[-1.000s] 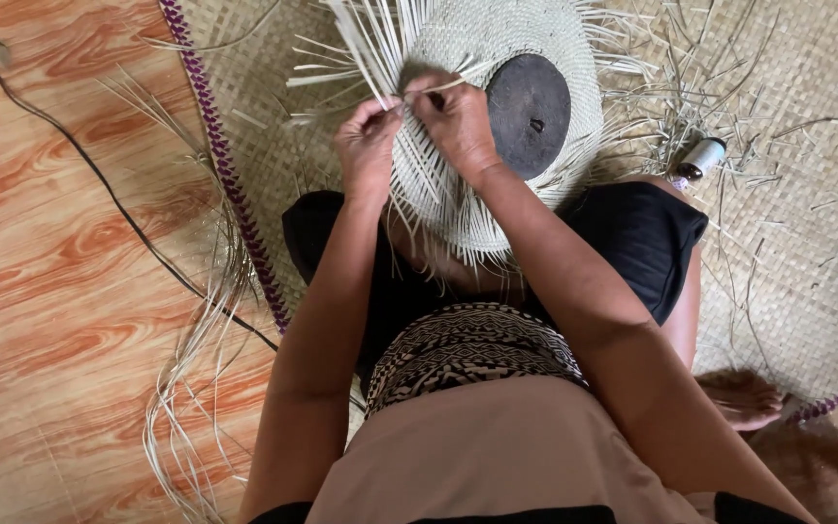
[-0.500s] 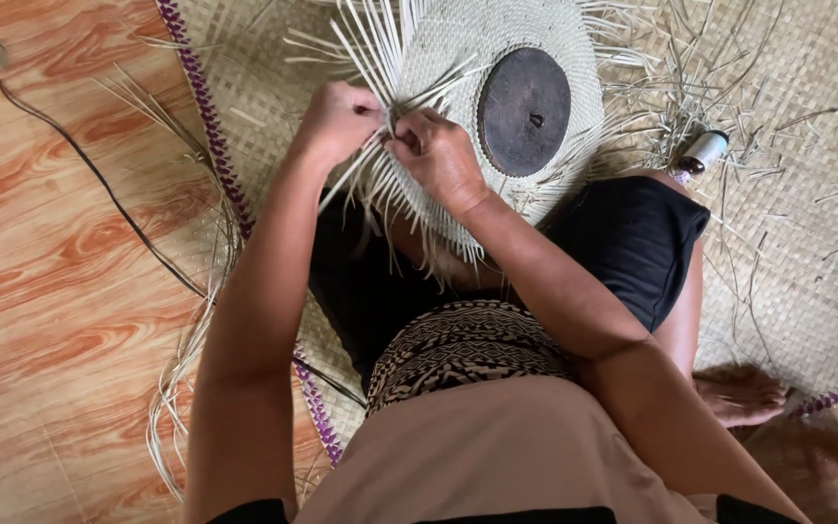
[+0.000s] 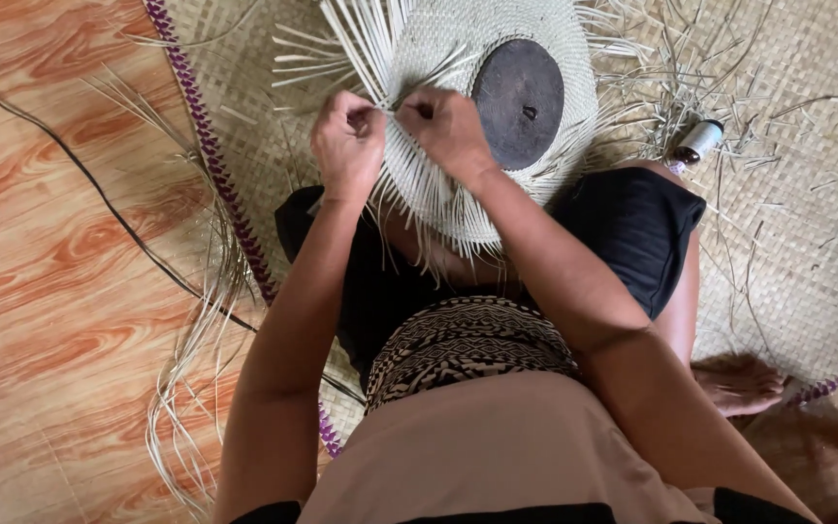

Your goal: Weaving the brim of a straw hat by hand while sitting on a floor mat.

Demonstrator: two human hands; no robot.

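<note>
Head view | left hand (image 3: 346, 141) pinches pale straw strands (image 3: 380, 58) | right hand (image 3: 448, 126) grips woven hat (image 3: 458, 116) (unfinished) on lap

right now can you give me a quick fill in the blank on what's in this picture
1. Both hands pinch straw strips at the edge of a half-woven ____.
2. A dark round ____ lies on the crown of the weave.
3. The left hand and right hand work over a woven mat edged in ____.
4. A thin black ____ runs across the wooden floor.

Missing words: hat; disc; purple; cable
</note>
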